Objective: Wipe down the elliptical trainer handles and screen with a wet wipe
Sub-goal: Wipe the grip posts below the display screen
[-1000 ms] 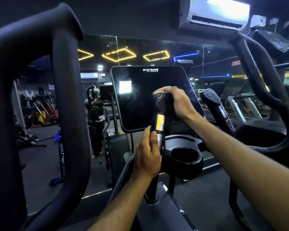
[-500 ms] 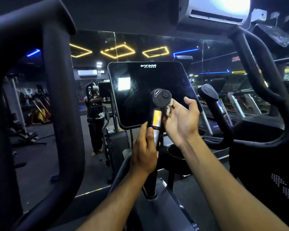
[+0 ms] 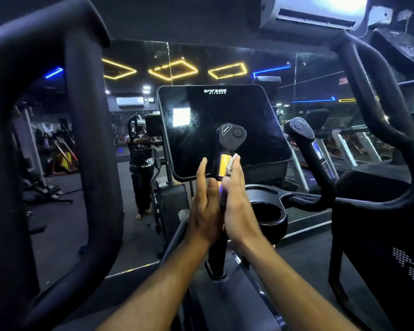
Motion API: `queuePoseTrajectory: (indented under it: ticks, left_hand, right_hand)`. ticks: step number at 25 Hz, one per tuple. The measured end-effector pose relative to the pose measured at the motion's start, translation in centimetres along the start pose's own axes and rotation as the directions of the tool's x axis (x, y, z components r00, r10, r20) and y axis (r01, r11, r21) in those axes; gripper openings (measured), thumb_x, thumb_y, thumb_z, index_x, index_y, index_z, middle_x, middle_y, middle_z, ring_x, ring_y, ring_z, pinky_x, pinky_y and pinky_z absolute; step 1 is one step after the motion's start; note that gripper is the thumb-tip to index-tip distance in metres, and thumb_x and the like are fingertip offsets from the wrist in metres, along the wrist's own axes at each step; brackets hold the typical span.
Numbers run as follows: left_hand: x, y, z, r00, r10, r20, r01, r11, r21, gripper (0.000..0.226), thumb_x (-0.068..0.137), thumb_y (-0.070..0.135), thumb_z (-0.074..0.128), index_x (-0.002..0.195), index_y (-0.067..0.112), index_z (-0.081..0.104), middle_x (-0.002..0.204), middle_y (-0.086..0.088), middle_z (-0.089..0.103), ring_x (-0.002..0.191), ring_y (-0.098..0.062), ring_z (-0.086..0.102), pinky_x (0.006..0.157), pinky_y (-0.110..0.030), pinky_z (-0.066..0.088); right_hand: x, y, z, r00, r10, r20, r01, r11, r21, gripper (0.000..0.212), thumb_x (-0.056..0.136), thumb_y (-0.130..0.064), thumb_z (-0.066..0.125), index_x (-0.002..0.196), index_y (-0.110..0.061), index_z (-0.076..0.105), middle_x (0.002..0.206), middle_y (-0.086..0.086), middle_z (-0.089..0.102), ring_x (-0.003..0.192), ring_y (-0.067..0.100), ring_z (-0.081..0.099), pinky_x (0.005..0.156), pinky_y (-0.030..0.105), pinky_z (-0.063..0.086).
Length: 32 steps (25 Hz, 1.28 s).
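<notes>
head view: the left hand (image 3: 204, 209) and the right hand (image 3: 237, 206) stand upright with straight fingers on either side of the inner left handle (image 3: 226, 168), palms turned toward each other, neither one curled around it. a crumpled white wet wipe (image 3: 232, 163) sits pressed between the right hand's fingers and the handle's yellow sensor strip, just below the handle's button cap. the dark screen (image 3: 215, 130) rises straight behind the handle, the cup holder (image 3: 265, 211) lies just right of the hands, and the inner right handle (image 3: 306, 144) stands well apart, untouched.
</notes>
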State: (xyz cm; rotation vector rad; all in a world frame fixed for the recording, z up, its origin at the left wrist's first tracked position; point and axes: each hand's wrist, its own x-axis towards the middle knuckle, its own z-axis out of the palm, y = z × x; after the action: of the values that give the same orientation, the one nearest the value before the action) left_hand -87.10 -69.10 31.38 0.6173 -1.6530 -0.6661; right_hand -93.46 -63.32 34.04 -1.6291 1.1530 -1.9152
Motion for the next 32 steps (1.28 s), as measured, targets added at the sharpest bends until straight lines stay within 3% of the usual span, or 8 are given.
queuePoseTrajectory:
  ticks: [4,7,12,14,17,24,27,32]
  left_hand:
    - [-0.1,0.6,-0.4,0.997,-0.014,0.071,0.021,0.995,-0.101,0.081,0.088,0.085,0.029,0.155,0.042,0.041,0.131,0.036,0.060,0.127,0.019,0.051,0.107,-0.014,0.039]
    - [-0.2,0.1,-0.7,0.992,-0.009,0.128,0.035,0.979,-0.200,0.094,0.084,0.094,0.028,0.159,0.038,0.038,0.149,0.024,0.055,0.141,0.003,0.047,0.118,-0.026,0.036]
    - [-0.1,-0.6,-0.4,0.995,-0.033,0.099,0.061,0.954,-0.294,0.065,0.102,0.069,0.018,0.145,0.037,0.055,0.141,0.011,0.066,0.136,-0.012,0.057,0.121,-0.043,0.039]
    - [-0.2,-0.6,-0.3,0.985,-0.103,0.141,0.148,0.922,-0.359,0.060,0.100,0.071,0.018,0.131,0.046,0.063,0.103,-0.007,0.077,0.093,-0.036,0.074,0.084,-0.052,0.061]
    - [-0.1,-0.9,-0.2,0.957,-0.165,0.238,0.257,0.862,-0.437,0.071,0.097,0.077,0.017,0.138,0.034,0.057,0.062,-0.014,0.056,0.042,-0.023,0.048,0.040,-0.025,0.041]
    - [-0.6,-2.3,-1.0,0.939,-0.163,0.302,0.292,0.843,-0.453,0.076,0.101,0.072,0.013,0.150,0.027,0.049,0.083,-0.030,0.071,0.056,-0.030,0.064,0.059,-0.034,0.054]
    - [-0.3,-2.5,-1.1,0.907,-0.247,0.340,0.382,0.823,-0.421,0.076,0.103,0.070,0.015,0.153,0.022,0.045,0.066,-0.030,0.063,0.039,-0.027,0.056,0.043,-0.026,0.047]
    - [-0.8,-1.5,-1.6,0.915,-0.267,0.304,0.373,0.847,-0.380,0.061,0.112,0.049,0.015,0.118,0.030,0.072,0.070,-0.017,0.071,0.052,-0.024,0.066,0.049,-0.031,0.055]
  right_hand:
    - [-1.0,2.2,0.2,0.976,-0.218,0.004,0.209,0.926,-0.314,0.075,0.102,-0.046,0.028,0.162,-0.016,-0.005,0.169,-0.008,-0.015,0.154,0.000,-0.010,0.128,0.033,0.005]
    - [-3.1,4.8,-0.3,0.938,-0.331,0.102,0.342,0.845,-0.410,0.079,0.103,-0.051,0.029,0.161,-0.007,-0.002,0.170,0.003,-0.014,0.157,0.018,-0.008,0.127,0.047,0.010]
    - [-0.3,6.3,-4.9,0.787,-0.452,0.421,0.606,0.437,-0.665,0.092,0.100,-0.066,0.023,0.157,0.006,0.015,0.168,0.023,0.003,0.157,0.037,0.003,0.124,0.060,0.014]
    - [2.8,4.7,-6.5,0.720,-0.462,0.519,0.668,0.256,-0.698,0.091,0.099,-0.067,0.019,0.157,0.003,0.020,0.168,0.021,0.009,0.157,0.036,0.005,0.124,0.059,0.012]
    - [6.8,1.6,-7.6,0.640,-0.446,0.625,0.714,0.045,-0.699,0.088,0.099,-0.066,0.019,0.157,-0.001,0.029,0.167,0.019,0.018,0.157,0.036,0.007,0.126,0.053,0.004]
    - [4.2,2.9,-8.4,0.404,-0.337,0.851,0.876,-0.126,-0.466,0.085,0.099,-0.066,0.027,0.154,-0.003,0.037,0.162,0.018,0.032,0.156,0.035,0.014,0.127,0.052,0.007]
    - [7.3,0.4,-9.1,0.453,-0.332,0.827,0.810,-0.234,-0.538,0.084,0.099,-0.066,0.024,0.153,-0.004,0.039,0.162,0.016,0.034,0.156,0.034,0.015,0.125,0.056,0.005]
    - [5.1,2.4,-7.5,0.444,-0.348,0.826,0.845,-0.143,-0.515,0.090,0.096,-0.068,0.026,0.151,0.002,0.041,0.158,0.022,0.037,0.155,0.040,0.014,0.125,0.058,0.011]
